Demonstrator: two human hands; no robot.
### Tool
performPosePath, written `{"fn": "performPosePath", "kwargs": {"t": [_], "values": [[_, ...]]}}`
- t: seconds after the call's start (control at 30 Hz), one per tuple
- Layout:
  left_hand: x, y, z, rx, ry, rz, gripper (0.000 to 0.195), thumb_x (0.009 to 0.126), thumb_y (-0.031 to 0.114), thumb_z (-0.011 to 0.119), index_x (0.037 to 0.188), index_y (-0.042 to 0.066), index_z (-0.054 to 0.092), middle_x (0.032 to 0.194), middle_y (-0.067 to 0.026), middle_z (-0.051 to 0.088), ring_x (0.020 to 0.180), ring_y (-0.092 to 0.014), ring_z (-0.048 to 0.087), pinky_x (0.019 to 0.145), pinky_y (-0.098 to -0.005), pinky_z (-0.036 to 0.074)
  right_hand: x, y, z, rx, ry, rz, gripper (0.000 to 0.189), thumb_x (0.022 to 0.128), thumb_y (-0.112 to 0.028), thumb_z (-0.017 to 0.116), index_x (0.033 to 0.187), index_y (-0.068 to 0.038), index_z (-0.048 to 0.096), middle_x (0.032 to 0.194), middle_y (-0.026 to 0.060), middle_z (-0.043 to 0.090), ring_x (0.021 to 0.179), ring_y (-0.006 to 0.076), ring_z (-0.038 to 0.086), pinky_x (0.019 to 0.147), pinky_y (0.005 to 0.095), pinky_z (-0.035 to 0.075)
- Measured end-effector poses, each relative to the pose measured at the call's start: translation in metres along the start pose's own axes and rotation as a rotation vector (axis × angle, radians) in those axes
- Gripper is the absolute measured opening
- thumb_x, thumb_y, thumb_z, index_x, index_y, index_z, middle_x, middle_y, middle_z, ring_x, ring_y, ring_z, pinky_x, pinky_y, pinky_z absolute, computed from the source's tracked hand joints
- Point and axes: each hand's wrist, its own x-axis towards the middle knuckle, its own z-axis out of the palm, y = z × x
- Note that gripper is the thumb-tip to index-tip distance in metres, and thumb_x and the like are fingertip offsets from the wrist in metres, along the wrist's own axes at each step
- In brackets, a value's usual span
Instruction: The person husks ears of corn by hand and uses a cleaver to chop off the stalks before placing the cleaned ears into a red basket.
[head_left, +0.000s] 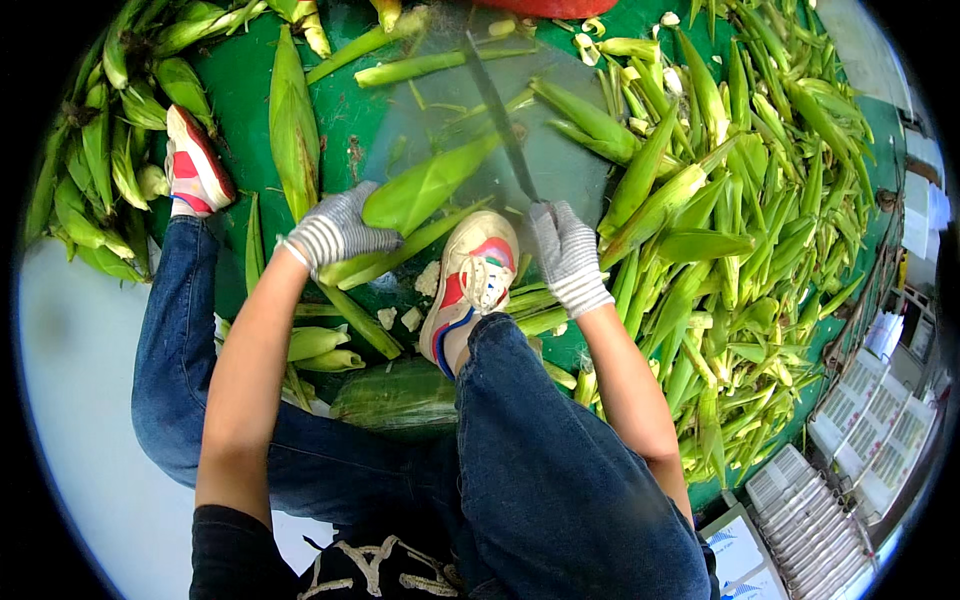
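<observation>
My left hand (349, 231), in a grey-and-white striped knit glove, grips the near end of a green-husked ear of corn (435, 184), which points up and to the right. My right hand (562, 255), gloved alike, is closed around the handle of a long knife (499, 109). The handle is mostly hidden by the fingers. Its blade slants up and left, near the far end of the ear; whether they touch, I cannot tell. A hazy round patch surrounds the blade. Long husk pieces lie beneath the left hand.
Unhusked corn (97, 157) is heaped at left, with one ear (292, 127) apart on the green floor (232, 75). A big pile of husks (735, 225) covers the right. My shoes (480, 277) stand among scraps. A red container (555, 6) shows at top, printed stacks (810, 510) at lower right.
</observation>
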Motion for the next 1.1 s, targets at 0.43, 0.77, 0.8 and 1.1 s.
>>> {"fn": "performPosePath", "kwargs": {"t": [0.43, 0.77, 0.8, 1.1], "values": [[0.018, -0.015, -0.015, -0.220, -0.126, 0.015, 0.059, 0.067, 0.027, 0.074, 0.115, 0.002, 0.051, 0.101, -0.0116, 0.060, 0.092, -0.019, 0.054, 0.084, -0.0304, 0.043, 0.026, 0.019, 0.026, -0.039, -0.059, -0.005, 0.033, 0.089, -0.030, 0.045, 0.099, -0.002, 0.060, 0.091, 0.0265, 0.058, 0.088, 0.0427, 0.054, 0.076, 0.0428, 0.044], [-0.024, -0.011, 0.004, -0.375, 0.043, 0.344, 0.082, 0.058, 0.011, 0.080, 0.127, 0.006, 0.036, 0.117, -0.0107, 0.051, 0.110, -0.022, 0.047, 0.096, -0.0337, 0.038, 0.004, -0.030, -0.052, -0.633, 0.172, -0.146, 0.064, 0.070, -0.039, 0.068, 0.116, 0.000, 0.048, 0.107, 0.0225, 0.052, 0.094, 0.0377, 0.052, 0.084, 0.0419, 0.043], [-0.028, 0.006, 0.002, -0.369, 0.037, 0.338, 0.082, 0.057, 0.011, 0.081, 0.126, 0.006, 0.037, 0.117, -0.0105, 0.050, 0.111, -0.022, 0.047, 0.096, -0.0345, 0.038, 0.004, -0.058, -0.058, -0.383, 0.068, -0.135, 0.068, 0.067, -0.036, 0.071, 0.119, 0.000, 0.045, 0.107, 0.0225, 0.053, 0.095, 0.0358, 0.053, 0.085, 0.0407, 0.043], [-0.037, 0.070, 0.009, -0.141, 0.656, 0.795, 0.075, 0.054, 0.015, 0.079, 0.120, 0.006, 0.043, 0.114, -0.0180, 0.047, 0.107, -0.035, 0.047, 0.094, -0.0402, 0.038, -0.005, -0.127, -0.007, -0.098, -0.105, -0.551, 0.048, 0.068, -0.033, 0.069, 0.103, -0.003, 0.056, 0.088, 0.0163, 0.056, 0.073, 0.0339, 0.057, 0.066, 0.0390, 0.049]]}}
